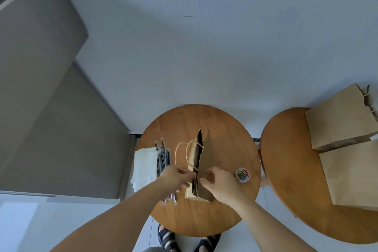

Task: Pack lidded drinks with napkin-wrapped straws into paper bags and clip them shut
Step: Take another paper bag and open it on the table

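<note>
A brown paper bag (207, 157) with twine handles (184, 155) stands upright on the round wooden table (225, 129), its top nearly pressed flat. My left hand (176, 177) pinches the near top edge of the bag from the left. My right hand (219, 180) pinches the same edge from the right. A small clear cup of coloured paper clips (242, 174) sits just right of my right hand. Wrapped dark straws (163, 156) and white napkins (144, 168) lie to the left of the bag. What the bag holds is hidden.
A second round wooden table (290, 180) stands to the right, carrying two brown paper bags (339, 120) (353, 176). A pale wall rises behind both tables. A grey sofa (51, 108) fills the left side. My sandalled feet (167, 239) show below the table edge.
</note>
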Demonstrator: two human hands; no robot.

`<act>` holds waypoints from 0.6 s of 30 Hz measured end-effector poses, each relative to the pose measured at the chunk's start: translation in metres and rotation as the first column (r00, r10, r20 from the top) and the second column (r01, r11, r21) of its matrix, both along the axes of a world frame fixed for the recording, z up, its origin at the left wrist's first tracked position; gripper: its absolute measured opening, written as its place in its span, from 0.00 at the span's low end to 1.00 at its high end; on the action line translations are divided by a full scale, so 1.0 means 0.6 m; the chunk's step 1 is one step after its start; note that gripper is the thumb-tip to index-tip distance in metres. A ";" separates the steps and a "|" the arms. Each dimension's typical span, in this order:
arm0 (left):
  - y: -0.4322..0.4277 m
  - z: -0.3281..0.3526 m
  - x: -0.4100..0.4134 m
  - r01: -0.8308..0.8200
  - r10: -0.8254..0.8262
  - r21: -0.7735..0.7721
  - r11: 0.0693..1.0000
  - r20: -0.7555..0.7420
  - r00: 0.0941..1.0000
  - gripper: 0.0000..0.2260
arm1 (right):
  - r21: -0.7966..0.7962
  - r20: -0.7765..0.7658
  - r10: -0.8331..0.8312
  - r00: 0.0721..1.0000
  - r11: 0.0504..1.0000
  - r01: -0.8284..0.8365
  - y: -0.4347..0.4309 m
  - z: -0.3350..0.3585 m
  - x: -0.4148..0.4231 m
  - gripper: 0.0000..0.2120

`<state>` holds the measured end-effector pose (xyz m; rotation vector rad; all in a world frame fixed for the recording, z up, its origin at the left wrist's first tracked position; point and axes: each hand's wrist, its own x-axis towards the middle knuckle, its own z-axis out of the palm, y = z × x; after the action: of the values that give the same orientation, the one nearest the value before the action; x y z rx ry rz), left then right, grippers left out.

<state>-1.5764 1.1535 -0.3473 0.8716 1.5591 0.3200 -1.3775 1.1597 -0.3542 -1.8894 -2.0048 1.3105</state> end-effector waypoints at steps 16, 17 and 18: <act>-0.014 -0.033 0.001 -0.046 0.067 0.063 0.997 -0.385 0.921 0.10 | -0.053 0.099 -0.289 0.952 0.954 0.295 0.002 0.017 0.024 0.11; -0.012 -0.031 0.003 -0.016 0.037 0.058 0.998 -0.382 0.923 0.13 | -0.061 0.104 -0.286 0.952 0.954 0.293 0.004 0.020 0.023 0.12; -0.008 -0.030 0.009 0.015 0.003 0.047 0.999 -0.371 0.929 0.15 | -0.058 0.118 -0.274 0.955 0.958 0.282 0.008 0.022 0.019 0.13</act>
<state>-1.5712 1.1487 -0.3651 1.0181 1.9039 0.1958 -1.3659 1.1647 -0.3408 -2.2234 -1.6730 1.2457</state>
